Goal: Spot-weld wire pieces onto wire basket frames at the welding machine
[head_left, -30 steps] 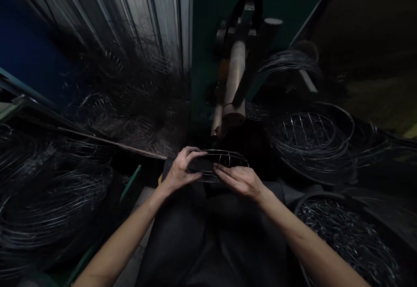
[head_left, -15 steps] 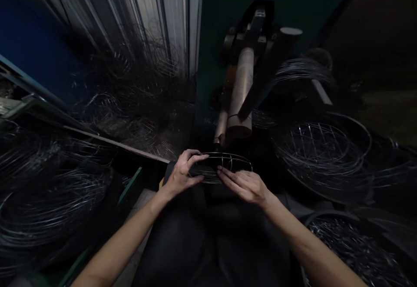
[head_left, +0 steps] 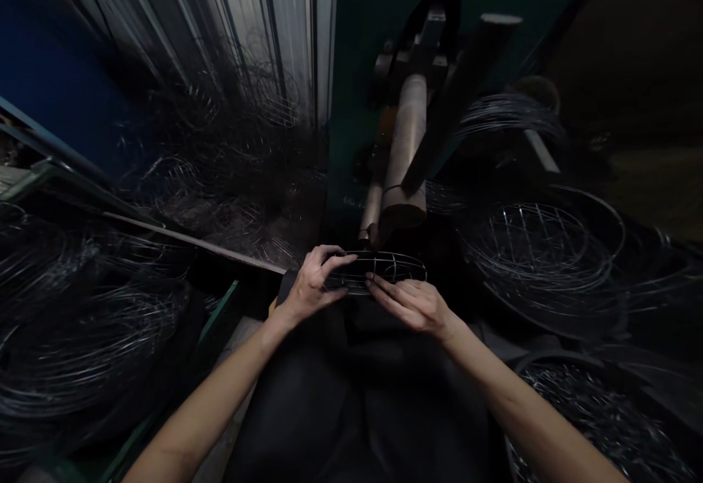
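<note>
A round wire frame [head_left: 406, 255] with thin crossing wires lies between my hands, just in front of a machine's metal cylinders [head_left: 407, 132]. My left hand [head_left: 315, 284] is wrapped round its left side, thumb below and fingers above. My right hand [head_left: 409, 303] grips the near right side, its fingertips pressed together at a wire near the middle. Dim light hides exactly how the crossing wires join the ring.
Wire rings and grids [head_left: 541, 245] are piled at right, with a tub of small metal pieces [head_left: 593, 413] below. Wire coils [head_left: 93, 351] fill the left side. A dark slanted bar [head_left: 461, 95] rises beside the cylinders.
The wire frame has tilted slightly and shifted up a little with both hands. Both hands keep their hold on it.
</note>
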Available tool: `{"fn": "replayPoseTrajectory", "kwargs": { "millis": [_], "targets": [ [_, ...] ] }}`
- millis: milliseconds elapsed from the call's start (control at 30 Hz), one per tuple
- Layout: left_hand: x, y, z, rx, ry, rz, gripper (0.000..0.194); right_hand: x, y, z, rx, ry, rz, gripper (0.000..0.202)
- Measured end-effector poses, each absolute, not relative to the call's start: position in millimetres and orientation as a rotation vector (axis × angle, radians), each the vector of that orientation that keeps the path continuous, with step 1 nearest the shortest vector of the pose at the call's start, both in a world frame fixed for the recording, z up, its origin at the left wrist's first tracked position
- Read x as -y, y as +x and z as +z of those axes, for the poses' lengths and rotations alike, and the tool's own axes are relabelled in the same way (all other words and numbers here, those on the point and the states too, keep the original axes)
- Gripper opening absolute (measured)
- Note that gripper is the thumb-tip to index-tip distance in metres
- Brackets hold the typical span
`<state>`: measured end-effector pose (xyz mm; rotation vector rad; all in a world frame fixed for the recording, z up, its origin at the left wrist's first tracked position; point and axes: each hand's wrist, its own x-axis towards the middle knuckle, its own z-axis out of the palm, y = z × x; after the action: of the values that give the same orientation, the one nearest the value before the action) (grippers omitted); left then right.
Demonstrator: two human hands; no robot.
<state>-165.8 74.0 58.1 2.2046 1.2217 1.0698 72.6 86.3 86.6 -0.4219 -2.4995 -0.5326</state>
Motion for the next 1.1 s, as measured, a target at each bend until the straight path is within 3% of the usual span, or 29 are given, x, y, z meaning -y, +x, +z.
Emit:
{"fn": "replayPoseTrajectory", "kwargs": {
  "millis": [1100],
  "targets": [
    [-113,-164,46,-1.199,2.4,1.154,0.057,-113,82,63,2.518,-0.532,-0.638,0.03]
  ]
}}
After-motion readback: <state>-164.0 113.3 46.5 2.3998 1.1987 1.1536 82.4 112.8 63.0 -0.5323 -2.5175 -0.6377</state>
